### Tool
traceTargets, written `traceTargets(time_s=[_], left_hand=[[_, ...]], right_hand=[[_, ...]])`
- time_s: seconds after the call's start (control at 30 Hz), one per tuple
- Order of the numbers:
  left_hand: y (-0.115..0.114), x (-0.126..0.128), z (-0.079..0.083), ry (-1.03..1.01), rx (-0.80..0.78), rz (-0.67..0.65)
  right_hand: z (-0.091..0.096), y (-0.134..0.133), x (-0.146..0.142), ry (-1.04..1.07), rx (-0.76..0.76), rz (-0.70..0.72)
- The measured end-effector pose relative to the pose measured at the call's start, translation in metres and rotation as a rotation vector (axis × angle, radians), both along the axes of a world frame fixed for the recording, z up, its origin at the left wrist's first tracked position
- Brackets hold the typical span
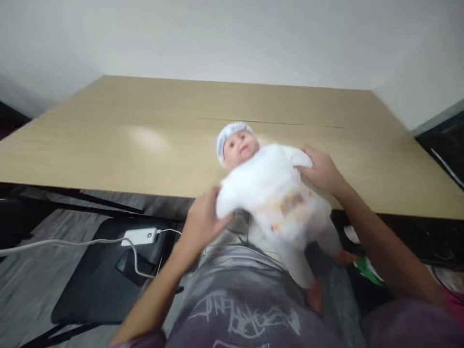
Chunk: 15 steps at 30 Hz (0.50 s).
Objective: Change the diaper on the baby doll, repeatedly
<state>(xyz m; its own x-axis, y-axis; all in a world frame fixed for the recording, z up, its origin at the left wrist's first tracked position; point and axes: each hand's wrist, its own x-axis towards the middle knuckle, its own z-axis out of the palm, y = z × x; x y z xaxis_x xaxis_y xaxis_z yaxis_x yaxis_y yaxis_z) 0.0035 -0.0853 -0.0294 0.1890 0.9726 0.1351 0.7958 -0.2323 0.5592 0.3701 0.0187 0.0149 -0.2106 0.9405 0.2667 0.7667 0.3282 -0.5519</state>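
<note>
A baby doll (pixel 270 191) in a white suit and a pale blue cap hangs in the air over the near edge of a light wooden table (pixel 145 140), face up toward me, legs dangling over my lap. My left hand (pixel 205 217) is closed on the doll's arm on the left side. My right hand (pixel 321 171) grips the doll's other shoulder and arm. The picture is smeared by motion.
A black chair (pixel 105 275) stands at the lower left with a white power bank (pixel 139 236) and a white cable (pixel 65 243) on its seat. Something green (pixel 366 269) lies low at the right. White walls rise behind the table.
</note>
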Motion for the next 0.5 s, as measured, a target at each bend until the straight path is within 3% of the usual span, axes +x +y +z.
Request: traceTargets(time_s=[0.13,0.23,0.33,0.43,0.5], left_hand=[[-0.147,-0.012,-0.049,-0.108,-0.214,-0.073],[-0.210,-0.035,-0.072,-0.075,-0.418,-0.172],[-0.225,-0.052,-0.081,0.030,-0.495,-0.199],[-0.215,-0.053,-0.079,0.116,-0.556,-0.200],[-0.205,-0.049,-0.073,0.182,-0.597,-0.206]], right_hand=[[-0.018,-0.115,-0.005,-0.019,-0.068,0.106],[-0.056,-0.178,-0.031,-0.050,-0.166,0.107],[-0.111,-0.202,-0.053,-0.025,-0.298,0.109],[-0.161,-0.200,-0.059,0.086,-0.452,0.104],[-0.183,-0.196,-0.056,0.132,-0.492,0.142]])
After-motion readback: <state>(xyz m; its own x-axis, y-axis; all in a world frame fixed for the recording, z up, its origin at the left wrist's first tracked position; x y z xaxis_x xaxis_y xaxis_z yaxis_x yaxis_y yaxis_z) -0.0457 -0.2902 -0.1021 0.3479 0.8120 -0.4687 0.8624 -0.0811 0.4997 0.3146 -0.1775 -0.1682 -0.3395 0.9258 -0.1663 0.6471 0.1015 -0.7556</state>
